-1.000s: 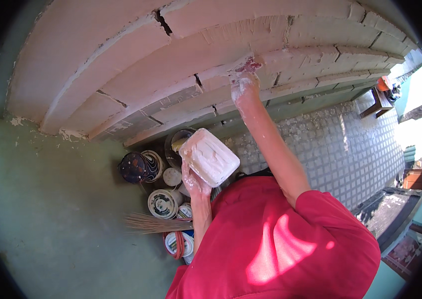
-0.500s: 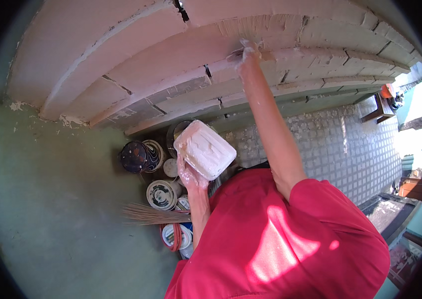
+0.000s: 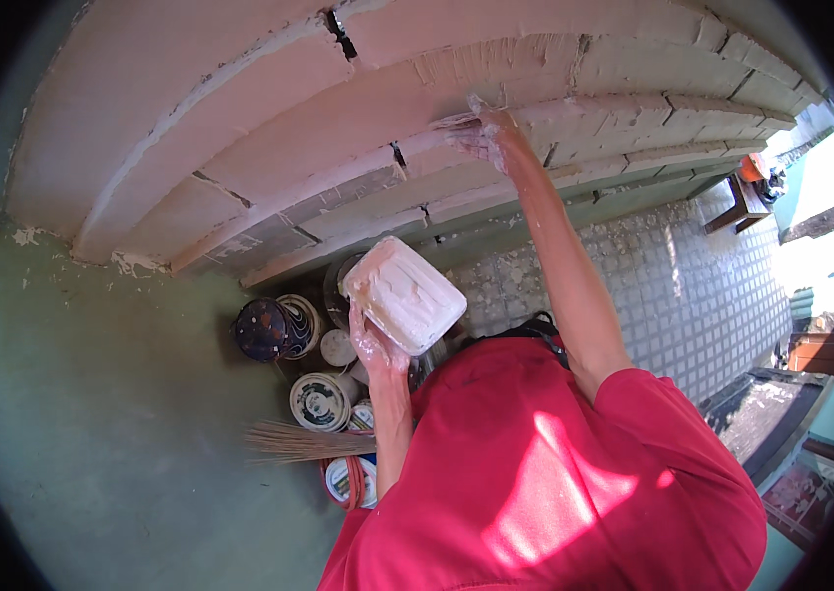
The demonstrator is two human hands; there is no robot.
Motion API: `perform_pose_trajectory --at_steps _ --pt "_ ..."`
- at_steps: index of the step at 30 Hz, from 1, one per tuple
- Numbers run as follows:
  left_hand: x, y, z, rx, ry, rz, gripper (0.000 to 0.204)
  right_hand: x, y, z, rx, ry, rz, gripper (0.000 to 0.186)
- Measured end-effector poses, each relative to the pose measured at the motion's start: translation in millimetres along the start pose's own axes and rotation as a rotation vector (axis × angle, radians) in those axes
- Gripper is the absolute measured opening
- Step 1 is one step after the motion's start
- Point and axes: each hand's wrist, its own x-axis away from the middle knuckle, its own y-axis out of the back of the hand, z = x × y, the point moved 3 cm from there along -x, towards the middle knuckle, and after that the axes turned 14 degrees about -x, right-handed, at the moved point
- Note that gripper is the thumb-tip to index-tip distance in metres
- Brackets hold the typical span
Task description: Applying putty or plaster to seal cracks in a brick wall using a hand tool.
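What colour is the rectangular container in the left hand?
The container is whitish with pinkish smears; head view.

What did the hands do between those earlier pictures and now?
The right hand went up the pale stepped wall, then came back down. Nothing was visibly grabbed or let go: the left hand still holds the white container. The buckets and stick broom stayed put.

We held a putty-smeared white tray (image 3: 409, 297) in our left hand (image 3: 378, 347), and our whitened right hand (image 3: 492, 140) was at a ledge of the stepped wall (image 3: 368, 94). Lidded buckets (image 3: 320, 403) stood near a stick broom (image 3: 304, 441); patterned tiles (image 3: 653, 271) lay to our right.
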Motion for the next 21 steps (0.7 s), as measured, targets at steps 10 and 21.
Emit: perform_pose_trajectory --at_steps 10,21 --pt "6.9 -3.0 2.4 -0.036 -0.019 -0.014 0.050 -35.8 -4.1 0.6 -0.208 0.304 0.247 0.013" --pt "31.1 3.3 15.7 -0.031 -0.014 -0.077 0.050 23.4 20.0 -26.8 -0.240 0.160 0.028 0.016"
